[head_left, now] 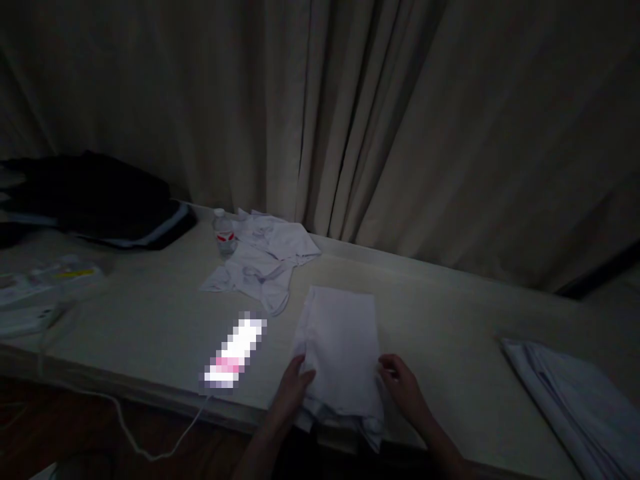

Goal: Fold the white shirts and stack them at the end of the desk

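Note:
A folded white garment [343,347] lies in front of me at the table's front edge, its lower end bunched and hanging slightly over. My left hand [294,385] grips its left side, thumb on top and fingers at the edge. On the opposite side, my right hand [400,383] pinches the right edge between thumb and curled fingers. The dim light hides how much cloth is in each grasp. Beyond it, to the left, more crumpled white clothing [265,257] is spread out.
A water bottle [225,233] stands by the crumpled clothing. A lit, blurred-out phone [235,353] lies left of my hands, with a white cable [125,427] hanging off the table [440,320]. Dark clothes [95,193] are piled far left; folded white cloth [575,400] lies right. Curtains [280,107] hang behind.

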`<action>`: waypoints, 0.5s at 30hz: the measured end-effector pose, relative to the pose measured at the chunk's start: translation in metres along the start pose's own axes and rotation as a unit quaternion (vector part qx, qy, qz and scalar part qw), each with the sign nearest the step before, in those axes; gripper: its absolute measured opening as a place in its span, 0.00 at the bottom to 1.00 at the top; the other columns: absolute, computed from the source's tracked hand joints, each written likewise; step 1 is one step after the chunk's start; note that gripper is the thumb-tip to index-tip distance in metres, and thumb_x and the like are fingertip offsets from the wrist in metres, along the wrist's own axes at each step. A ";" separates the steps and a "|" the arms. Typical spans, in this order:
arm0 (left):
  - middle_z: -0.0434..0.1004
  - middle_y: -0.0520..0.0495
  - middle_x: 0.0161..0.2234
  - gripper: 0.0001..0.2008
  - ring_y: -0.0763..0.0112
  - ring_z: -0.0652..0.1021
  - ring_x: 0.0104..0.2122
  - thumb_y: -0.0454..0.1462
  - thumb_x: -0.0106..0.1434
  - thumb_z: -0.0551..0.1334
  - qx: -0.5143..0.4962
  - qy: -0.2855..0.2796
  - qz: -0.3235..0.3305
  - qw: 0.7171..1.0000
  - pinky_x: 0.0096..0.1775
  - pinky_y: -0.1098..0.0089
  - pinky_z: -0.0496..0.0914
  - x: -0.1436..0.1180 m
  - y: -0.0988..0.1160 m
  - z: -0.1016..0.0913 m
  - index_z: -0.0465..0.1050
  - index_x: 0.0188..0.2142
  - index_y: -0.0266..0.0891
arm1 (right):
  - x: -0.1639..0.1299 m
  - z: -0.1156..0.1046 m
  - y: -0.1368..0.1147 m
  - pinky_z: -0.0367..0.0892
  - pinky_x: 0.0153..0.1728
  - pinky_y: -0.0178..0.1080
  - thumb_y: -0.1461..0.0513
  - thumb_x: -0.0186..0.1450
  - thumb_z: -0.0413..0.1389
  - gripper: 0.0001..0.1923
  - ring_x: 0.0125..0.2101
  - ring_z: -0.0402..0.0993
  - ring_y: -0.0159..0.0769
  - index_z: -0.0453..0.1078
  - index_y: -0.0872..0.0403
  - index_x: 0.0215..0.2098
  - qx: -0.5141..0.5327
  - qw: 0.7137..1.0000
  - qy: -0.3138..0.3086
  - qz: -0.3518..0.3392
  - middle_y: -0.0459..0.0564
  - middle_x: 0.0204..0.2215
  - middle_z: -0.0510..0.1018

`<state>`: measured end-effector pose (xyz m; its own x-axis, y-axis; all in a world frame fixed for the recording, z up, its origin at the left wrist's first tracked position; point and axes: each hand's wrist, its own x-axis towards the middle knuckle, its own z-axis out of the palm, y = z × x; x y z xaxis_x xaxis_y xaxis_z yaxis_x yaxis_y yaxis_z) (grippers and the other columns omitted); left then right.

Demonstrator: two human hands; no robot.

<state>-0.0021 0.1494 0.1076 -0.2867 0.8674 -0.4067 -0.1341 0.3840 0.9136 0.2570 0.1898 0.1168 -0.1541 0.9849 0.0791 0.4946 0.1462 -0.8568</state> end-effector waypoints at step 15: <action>0.78 0.37 0.44 0.25 0.56 0.77 0.45 0.37 0.48 0.58 0.145 0.045 0.004 0.988 0.47 0.60 0.70 0.001 -0.009 -0.053 0.67 0.48 0.31 | -0.047 0.015 0.028 0.65 0.31 0.37 0.52 0.61 0.49 0.16 0.29 0.71 0.35 0.64 0.52 0.42 0.018 0.988 -0.102 0.113 0.46 0.29 0.75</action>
<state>-0.0512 0.1306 0.0986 -0.3715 0.8445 -0.3857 0.1428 0.4624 0.8751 0.2655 0.1466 0.0816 -0.2145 0.9519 -0.2187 0.5060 -0.0832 -0.8585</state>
